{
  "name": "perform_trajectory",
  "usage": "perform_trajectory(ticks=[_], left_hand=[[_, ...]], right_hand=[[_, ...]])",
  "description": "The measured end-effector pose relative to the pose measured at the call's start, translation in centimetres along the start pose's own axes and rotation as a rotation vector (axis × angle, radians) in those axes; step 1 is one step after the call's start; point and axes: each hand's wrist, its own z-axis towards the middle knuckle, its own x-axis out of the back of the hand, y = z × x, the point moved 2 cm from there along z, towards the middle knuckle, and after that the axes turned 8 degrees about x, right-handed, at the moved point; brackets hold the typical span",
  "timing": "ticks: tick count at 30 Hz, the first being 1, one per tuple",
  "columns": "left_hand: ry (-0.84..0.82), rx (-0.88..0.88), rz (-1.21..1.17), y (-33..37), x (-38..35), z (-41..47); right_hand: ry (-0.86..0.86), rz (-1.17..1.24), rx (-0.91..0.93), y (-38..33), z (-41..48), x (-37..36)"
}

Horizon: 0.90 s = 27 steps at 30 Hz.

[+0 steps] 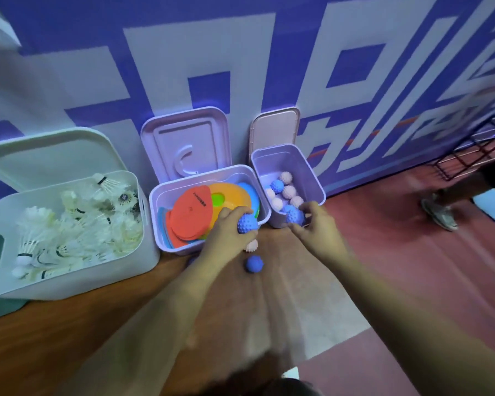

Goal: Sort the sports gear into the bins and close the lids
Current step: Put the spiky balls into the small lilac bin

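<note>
Reaching forward over the floor (369, 252), the person has a ball in each hand. The left hand (226, 227) has its fingers (235, 211) curled over a blue ball (247, 224), just in front of the disc bin (154, 218). The right hand (315, 224) pinches a second blue ball (295, 217) at the near rim of the ball bin (316, 178), where pink and blue ones already lie. Two more sit on the floor below the hands: a pink ball (252, 245) and a loose blue ball (254, 264), close together.

From where I stand these look like light, squashy rubber things covered in little nubs. I'd say the nubs give plenty of grip, so they shouldn't slip, and nothing about them looks fragile; a drop into the bin ought to do no harm. They are round, though, so any set down on the floor may roll off. Fingers cupped over the top with the thumb under seems enough, and one hand might manage two.

The shuttlecock bin (69, 284) looks full, and all three lids, such as the ball bin's lid (275, 127), stand open against the wall.
</note>
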Motion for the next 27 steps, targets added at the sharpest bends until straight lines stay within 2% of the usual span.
perform_trajectory(ticks=[6,11,15,18,23,27], left_hand=[[0.023,-0.045,0.065,5.9,-3.7,8.1],[0.115,0.02,0.277,5.7,-8.3,13.2],[0.098,0.054,0.469,4.1,-10.9,14.0],[0.134,0.03,0.402,3.4,-11.1,13.0],[0.32,0.08,0.062,2.2,-9.0,5.7],[0.339,0.311,0.063,-2.5,-8.0,-0.6]], right_hand=[[-0.042,-0.117,0.006,4.1,8.4,1.5],[-0.203,-0.346,0.103,9.1,12.9,-1.3],[-0.327,-0.472,0.22,10.7,14.3,-2.2],[-0.333,-0.331,0.231,10.0,13.1,-1.6],[-0.246,-0.054,0.385,7.3,8.4,-0.8],[-0.435,0.022,0.406,6.5,4.4,-3.1]])
